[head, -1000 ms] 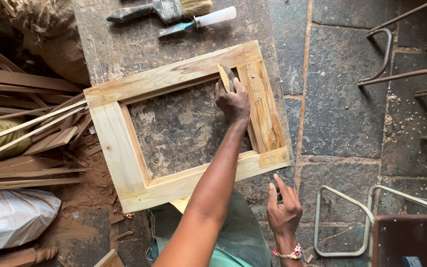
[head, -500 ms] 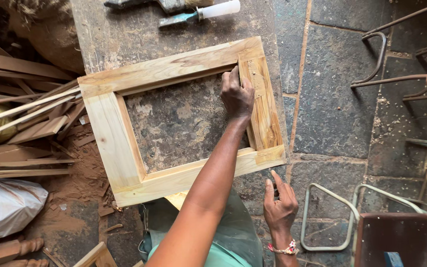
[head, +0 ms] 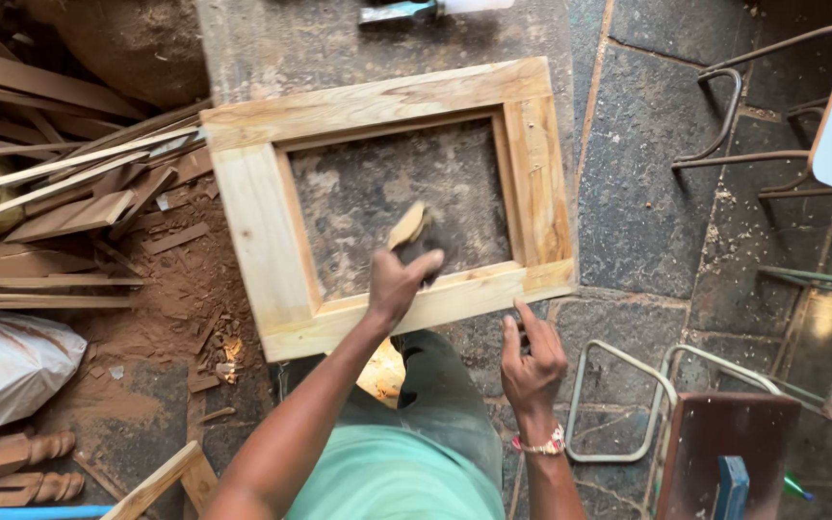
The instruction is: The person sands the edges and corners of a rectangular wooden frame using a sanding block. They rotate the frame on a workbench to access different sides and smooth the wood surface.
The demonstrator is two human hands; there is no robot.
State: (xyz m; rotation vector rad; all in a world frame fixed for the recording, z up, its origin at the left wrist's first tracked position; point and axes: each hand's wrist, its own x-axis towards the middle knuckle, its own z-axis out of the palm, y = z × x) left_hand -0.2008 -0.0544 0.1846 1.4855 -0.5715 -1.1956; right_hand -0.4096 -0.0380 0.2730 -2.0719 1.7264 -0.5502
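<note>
We find the wooden frame (head: 272, 231) lying flat on the bench; our left hand (head: 399, 281) pinches a sandpaper piece (head: 406, 226) against its lower rail, right hand (head: 530, 358) fingers loosely spread, bracing its edge

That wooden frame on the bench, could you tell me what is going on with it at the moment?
A person is working on a pale wooden frame lying flat on a stone-topped bench. The left hand holds a small folded pad, apparently sandpaper, against the inner edge of the frame's near rail. The right hand rests with fingers open just below the frame's near right corner, holding nothing. Wood offcuts and sawdust lie to the left.
</note>
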